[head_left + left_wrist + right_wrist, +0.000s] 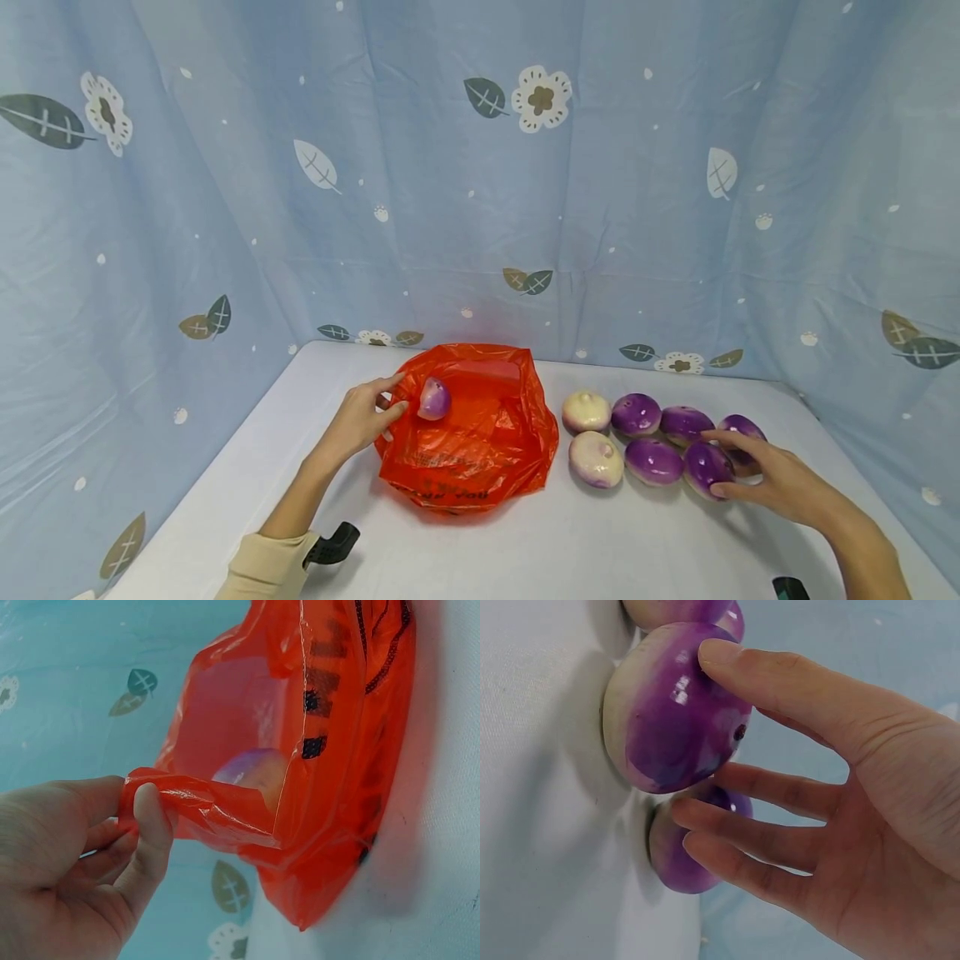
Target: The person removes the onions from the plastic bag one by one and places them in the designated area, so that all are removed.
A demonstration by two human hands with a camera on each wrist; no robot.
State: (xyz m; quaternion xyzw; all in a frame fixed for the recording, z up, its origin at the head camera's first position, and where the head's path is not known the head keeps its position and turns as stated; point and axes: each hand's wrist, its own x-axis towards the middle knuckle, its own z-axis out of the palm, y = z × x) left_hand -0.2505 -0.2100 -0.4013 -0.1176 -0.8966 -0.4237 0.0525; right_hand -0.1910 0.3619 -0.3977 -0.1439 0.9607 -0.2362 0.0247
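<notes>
My left hand (363,419) pinches the rim of a red plastic bag (480,467) between thumb and fingers, seen up close in the left wrist view. The bag's mouth gapes, and one purple-and-white turnip (434,400) lies inside near the left rim. On the right, my right hand (776,475) grips a glossy purple turnip (705,471) at the near right end of the group. Its thumb lies on the near side and the fingers reach round the far side. Behind it sits another purple turnip (681,855), beside the lower fingers.
To the left of my right hand, several more turnips stand in two rows, among them two pale ones, such as the near pale turnip (595,460). They rest on a white table (600,550). A blue patterned curtain (450,208) hangs behind and at both sides.
</notes>
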